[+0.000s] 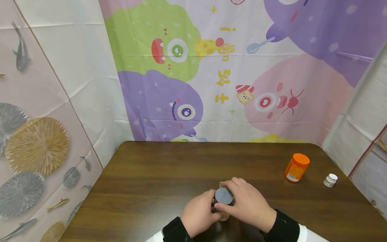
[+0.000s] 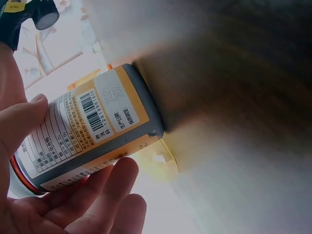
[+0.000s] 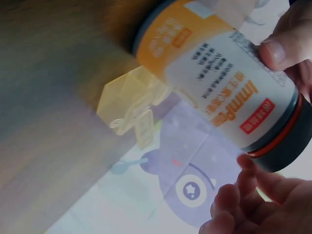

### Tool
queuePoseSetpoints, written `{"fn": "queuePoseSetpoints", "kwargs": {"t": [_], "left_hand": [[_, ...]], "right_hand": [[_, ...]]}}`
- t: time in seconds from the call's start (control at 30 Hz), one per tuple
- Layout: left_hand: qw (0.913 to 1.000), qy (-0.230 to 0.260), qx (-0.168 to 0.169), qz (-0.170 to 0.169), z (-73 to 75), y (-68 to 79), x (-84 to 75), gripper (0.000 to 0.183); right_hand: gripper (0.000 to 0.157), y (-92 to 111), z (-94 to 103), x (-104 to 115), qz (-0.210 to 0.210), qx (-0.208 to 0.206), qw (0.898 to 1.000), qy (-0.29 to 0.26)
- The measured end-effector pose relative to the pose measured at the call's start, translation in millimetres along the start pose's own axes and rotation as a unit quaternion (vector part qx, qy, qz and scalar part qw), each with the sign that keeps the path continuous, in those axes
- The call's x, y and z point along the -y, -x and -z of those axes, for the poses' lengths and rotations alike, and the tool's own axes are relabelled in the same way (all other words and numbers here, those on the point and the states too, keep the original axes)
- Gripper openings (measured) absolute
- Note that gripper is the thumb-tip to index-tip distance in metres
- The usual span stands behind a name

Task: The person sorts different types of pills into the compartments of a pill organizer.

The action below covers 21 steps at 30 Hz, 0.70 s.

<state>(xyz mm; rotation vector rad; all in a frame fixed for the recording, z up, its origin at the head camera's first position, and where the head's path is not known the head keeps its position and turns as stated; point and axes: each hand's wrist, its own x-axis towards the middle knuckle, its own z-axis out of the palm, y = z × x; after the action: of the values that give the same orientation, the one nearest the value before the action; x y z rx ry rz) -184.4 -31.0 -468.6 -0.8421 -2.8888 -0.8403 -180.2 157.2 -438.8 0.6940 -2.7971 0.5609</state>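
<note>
Near the table's front edge, both hands are around an upright supplement bottle (image 2: 92, 117) with a dark grey cap (image 1: 224, 196) and an orange-and-white label. My left hand (image 1: 198, 210) grips its body, thumb on one side and fingers on the other. Higher up, my right hand (image 1: 249, 201) holds the cap between thumb and fingers. The right wrist view shows a translucent yellow pill box (image 3: 129, 100) just beyond the bottle, one small lid standing out from it. In the head view the hands and bottle mostly hide that box.
An orange bottle (image 1: 297, 168) with an orange lid stands toward the table's right side. Beside it, closer to the right edge, is a small white bottle (image 1: 330, 180). A patterned cloth (image 1: 223, 127) hangs behind the brown table (image 1: 145, 174).
</note>
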Motion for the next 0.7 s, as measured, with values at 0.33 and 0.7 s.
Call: {"fn": "queuePoseSetpoints", "kwargs": {"t": [0.33,0.7], "left_hand": [[0.9999,-0.002,0.01,-0.012,2.8,-0.2,-0.8,0.039],[0.9992,0.003,0.035,-0.018,5.6,-1.1,1.2,0.043]], "right_hand": [[0.057,-1.0,0.1,5.2,0.008,0.023,1.0,-0.006],[0.056,4.9,2.8,1.3,0.057,0.066,0.995,-0.045]]}}
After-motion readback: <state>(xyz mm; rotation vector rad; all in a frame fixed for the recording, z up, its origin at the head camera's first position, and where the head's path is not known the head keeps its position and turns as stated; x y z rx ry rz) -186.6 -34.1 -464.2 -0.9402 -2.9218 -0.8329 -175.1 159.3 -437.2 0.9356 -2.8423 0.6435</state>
